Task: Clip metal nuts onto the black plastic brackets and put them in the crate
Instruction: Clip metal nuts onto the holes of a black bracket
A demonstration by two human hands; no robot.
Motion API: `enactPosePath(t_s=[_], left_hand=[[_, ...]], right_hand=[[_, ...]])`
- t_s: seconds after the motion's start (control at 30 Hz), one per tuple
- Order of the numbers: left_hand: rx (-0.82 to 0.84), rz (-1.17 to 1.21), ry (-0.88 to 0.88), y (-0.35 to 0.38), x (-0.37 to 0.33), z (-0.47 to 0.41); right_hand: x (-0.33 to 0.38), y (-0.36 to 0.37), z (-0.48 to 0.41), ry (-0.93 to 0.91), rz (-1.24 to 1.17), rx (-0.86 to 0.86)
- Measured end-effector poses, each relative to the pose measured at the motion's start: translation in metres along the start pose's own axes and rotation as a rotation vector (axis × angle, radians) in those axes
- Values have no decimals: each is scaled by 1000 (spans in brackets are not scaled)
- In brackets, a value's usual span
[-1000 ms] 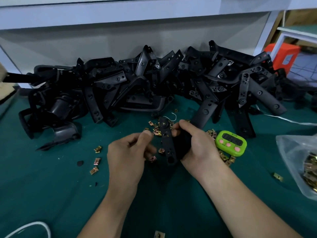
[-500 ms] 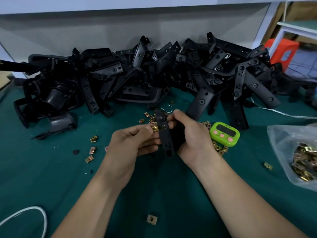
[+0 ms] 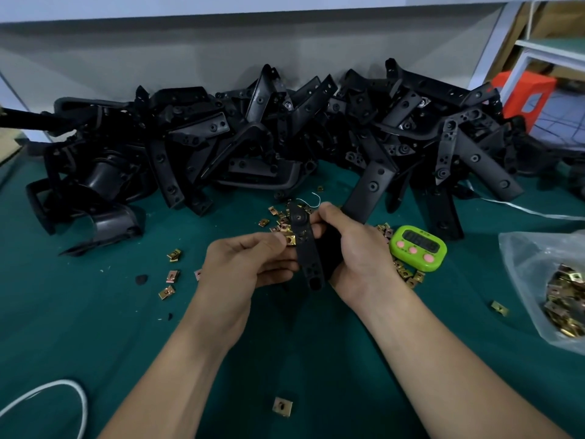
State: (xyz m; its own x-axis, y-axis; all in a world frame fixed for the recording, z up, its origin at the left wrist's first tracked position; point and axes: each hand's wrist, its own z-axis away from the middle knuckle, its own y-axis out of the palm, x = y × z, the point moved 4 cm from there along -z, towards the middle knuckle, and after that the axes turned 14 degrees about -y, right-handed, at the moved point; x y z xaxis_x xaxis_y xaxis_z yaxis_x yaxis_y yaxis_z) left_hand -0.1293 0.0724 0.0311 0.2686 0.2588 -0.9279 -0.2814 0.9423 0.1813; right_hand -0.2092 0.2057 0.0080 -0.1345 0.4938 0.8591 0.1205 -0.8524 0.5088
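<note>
My right hand [image 3: 354, 251] grips a black plastic bracket [image 3: 305, 248] upright above the green table. My left hand [image 3: 247, 264] pinches a brass metal nut [image 3: 290, 239] against the bracket's left edge, about halfway up. Loose metal nuts [image 3: 278, 217] lie scattered on the mat behind the hands, and more nuts [image 3: 171, 274] lie to the left. A big heap of black brackets [image 3: 285, 137] fills the back of the table. No crate is in view.
A green timer [image 3: 418, 248] lies just right of my right hand. A clear plastic bag of nuts [image 3: 563, 296] sits at the right edge. A single nut [image 3: 282, 406] lies near the front, and a white cable [image 3: 63, 391] curls at the lower left. An orange stool [image 3: 525, 93] stands beyond the table.
My left hand has moved right and brought the nut up against the bracket's edge. The right hand has kept its hold on the bracket.
</note>
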Motion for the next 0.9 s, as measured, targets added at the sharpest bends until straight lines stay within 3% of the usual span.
enactPosePath(t_s=[0.27, 0.47, 0.7, 0.9], left_hand=[[-48, 2, 22, 1, 0, 2], [-107, 108, 6, 9, 6, 6], [-179, 276, -24, 15, 11, 11], [-183, 182, 34, 20, 11, 13]], right_hand=[[3, 2, 1, -31, 64, 37], [7, 2, 1, -158, 144, 37], [7, 5, 0, -153, 154, 29], [8, 2, 2, -216, 131, -1]])
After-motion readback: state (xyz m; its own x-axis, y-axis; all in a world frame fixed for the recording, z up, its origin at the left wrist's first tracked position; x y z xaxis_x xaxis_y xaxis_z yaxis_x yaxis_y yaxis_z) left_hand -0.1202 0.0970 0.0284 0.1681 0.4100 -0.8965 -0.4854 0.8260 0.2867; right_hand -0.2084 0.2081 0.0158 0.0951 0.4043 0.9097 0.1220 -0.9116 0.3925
